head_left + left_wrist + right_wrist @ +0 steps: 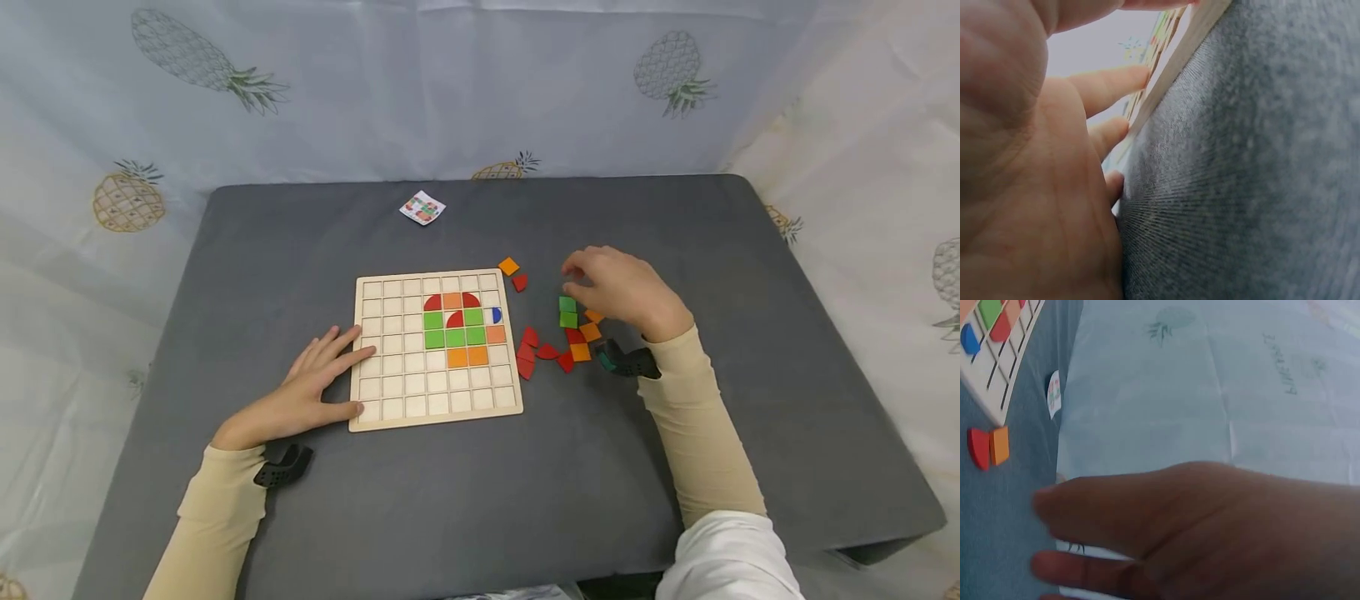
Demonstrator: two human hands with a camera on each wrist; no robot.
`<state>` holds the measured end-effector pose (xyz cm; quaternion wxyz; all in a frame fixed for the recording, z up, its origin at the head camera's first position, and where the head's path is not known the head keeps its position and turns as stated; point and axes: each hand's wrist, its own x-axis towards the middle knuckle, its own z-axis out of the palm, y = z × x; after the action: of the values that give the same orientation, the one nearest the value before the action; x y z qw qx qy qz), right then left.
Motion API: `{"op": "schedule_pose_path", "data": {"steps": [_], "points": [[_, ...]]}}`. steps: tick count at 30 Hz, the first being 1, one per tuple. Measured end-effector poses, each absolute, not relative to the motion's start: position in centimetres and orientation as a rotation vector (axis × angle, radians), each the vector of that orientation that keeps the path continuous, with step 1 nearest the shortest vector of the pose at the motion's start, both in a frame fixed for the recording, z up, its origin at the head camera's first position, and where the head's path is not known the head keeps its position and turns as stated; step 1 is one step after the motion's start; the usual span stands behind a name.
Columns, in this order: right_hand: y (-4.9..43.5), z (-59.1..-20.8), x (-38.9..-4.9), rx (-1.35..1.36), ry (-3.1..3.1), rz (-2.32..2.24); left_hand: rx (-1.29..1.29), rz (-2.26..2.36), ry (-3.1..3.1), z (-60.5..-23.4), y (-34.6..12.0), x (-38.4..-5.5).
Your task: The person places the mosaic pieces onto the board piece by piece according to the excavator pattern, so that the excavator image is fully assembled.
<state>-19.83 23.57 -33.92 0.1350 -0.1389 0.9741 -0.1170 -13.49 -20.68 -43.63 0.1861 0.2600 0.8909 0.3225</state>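
A wooden grid board lies on the dark grey table, with red, green and orange tiles and one blue half-round piece in its squares. My left hand has its fingers spread, fingertips and thumb resting on the board's left edge. To the right of the board, my right hand hovers by two green square tiles. In the right wrist view its thumb and a finger stand apart, and nothing shows between them. Below that hand are loose orange squares and red quarter-round tiles.
Just off the board's top right corner lie an orange square and a red quarter-round tile. A small printed card lies near the table's back edge. Behind hangs a pale curtain with pineapple prints.
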Motion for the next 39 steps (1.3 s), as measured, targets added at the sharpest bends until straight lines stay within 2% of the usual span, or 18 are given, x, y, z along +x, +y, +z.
{"op": "schedule_pose_path", "data": {"steps": [15, 31, 39], "points": [[27.6, -36.1, -21.2, -0.023, 2.545, -0.204, 0.76, 0.936, 2.527, -44.0, -20.4, -12.9], [27.7, -38.0, -22.9, -0.145, 2.518, -0.388, 0.726, 0.908, 2.496, -44.2, -20.6, -13.9], [26.4, -37.2, -22.4, -0.269, 2.633, -0.506, 0.713, 0.886, 2.505, -44.0, -20.7, -13.8]]}}
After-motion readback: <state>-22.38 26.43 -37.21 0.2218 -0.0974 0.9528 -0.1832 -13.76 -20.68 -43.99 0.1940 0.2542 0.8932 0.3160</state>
